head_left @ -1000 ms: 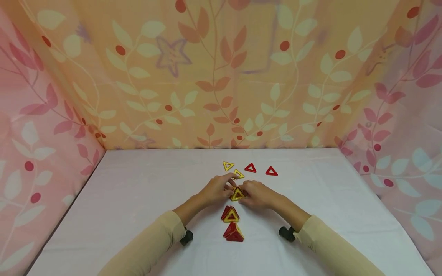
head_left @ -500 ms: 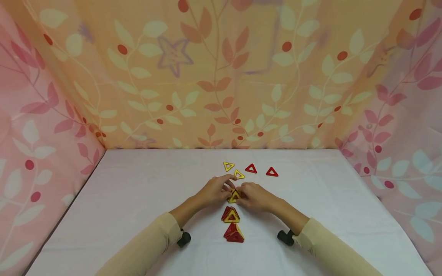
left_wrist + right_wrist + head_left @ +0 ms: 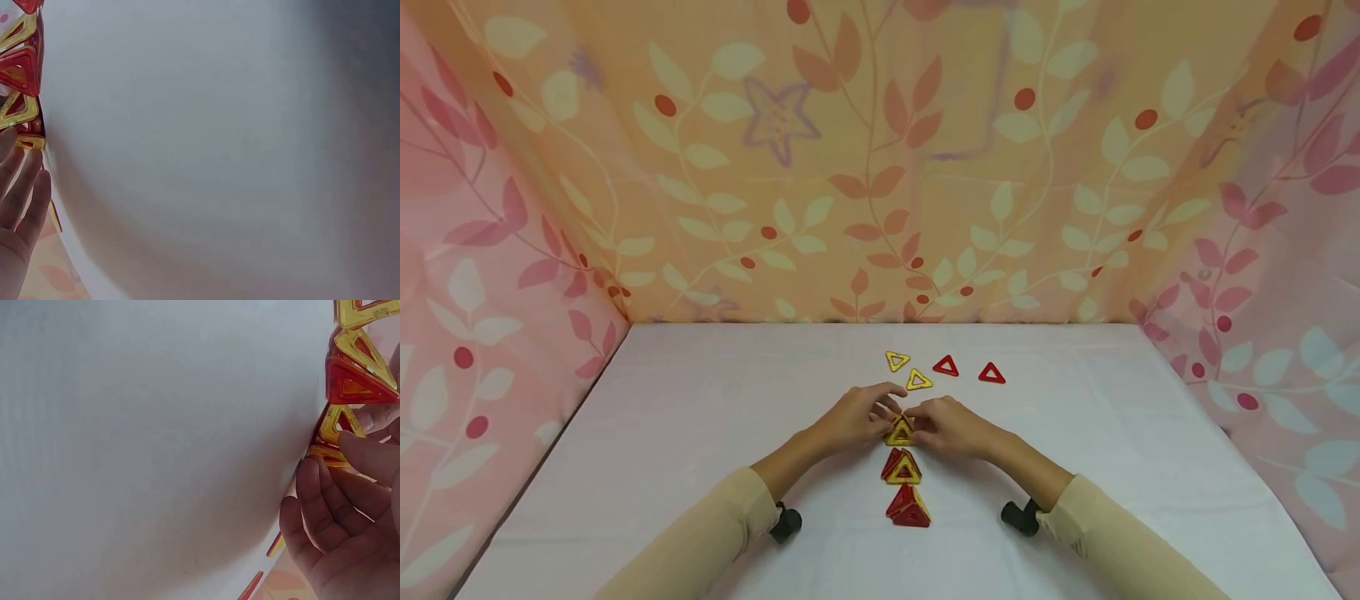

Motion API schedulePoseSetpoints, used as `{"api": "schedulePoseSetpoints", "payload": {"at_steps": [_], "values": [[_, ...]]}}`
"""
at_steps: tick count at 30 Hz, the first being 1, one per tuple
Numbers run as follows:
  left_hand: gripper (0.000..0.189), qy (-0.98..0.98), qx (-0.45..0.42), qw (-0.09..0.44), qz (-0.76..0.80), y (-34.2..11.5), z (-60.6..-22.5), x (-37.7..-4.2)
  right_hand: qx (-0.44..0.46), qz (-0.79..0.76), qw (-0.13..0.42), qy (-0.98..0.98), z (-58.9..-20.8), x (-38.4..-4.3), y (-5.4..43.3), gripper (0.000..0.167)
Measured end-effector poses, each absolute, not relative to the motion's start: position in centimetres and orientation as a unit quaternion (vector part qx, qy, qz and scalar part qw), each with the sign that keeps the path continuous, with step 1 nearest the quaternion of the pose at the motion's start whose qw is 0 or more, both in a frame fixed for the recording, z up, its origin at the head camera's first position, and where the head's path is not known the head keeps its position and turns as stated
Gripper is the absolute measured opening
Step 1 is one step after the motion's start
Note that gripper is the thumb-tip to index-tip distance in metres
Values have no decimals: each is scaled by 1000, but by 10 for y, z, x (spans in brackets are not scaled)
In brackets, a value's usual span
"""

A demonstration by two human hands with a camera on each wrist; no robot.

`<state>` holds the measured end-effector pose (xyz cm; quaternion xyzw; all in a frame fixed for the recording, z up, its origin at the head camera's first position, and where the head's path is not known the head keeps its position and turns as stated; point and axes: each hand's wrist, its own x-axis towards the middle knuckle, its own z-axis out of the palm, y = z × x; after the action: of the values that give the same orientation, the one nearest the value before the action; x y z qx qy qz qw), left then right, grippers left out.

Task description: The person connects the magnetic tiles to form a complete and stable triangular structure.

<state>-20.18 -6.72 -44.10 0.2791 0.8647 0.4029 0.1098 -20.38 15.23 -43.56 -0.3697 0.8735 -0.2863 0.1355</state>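
Three small pyramids of red and yellow triangular magnetic tiles stand in a row toward me in the head view. My left hand [image 3: 856, 420] and right hand [image 3: 953, 427] hold the farthest pyramid [image 3: 900, 432] from both sides, its yellow face toward me. The right thumb and fingers pinch it, as the right wrist view shows. On the other side the left thumb and fingers grip it, with the left index finger lifted off. Close in front stands the middle pyramid [image 3: 903, 470], then the nearest pyramid [image 3: 908, 508]. Fingers hide parts of the held pyramid's sides.
Beyond the hands lie two yellow triangle tiles [image 3: 918, 380], a red triangle tile [image 3: 947, 366] and another red triangle tile [image 3: 992, 373] farther right. A white cloth [image 3: 700, 400] covers the table. Floral curtains [image 3: 880, 167] enclose its back and sides.
Both hands have shifted the farthest pyramid slightly left and toward me, closer in line with the other two. One yellow tile shows more fully as the left fingers moved off it.
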Motion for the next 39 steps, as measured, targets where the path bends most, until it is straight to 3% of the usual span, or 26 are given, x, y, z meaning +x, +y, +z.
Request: {"api": "schedulePoseSetpoints", "payload": {"at_steps": [23, 34, 39], "values": [[46, 861, 284, 113, 407, -76, -439, -200, -362, -290, 139, 875, -435, -207, 157, 36], [48, 864, 257, 66, 428, -82, -432, -223, -317, -305, 60, 896, -430, -227, 174, 34], [46, 877, 228, 38, 422, -80, -432, -238, -286, -316, 54, 903, -433, -235, 175, 41]]}}
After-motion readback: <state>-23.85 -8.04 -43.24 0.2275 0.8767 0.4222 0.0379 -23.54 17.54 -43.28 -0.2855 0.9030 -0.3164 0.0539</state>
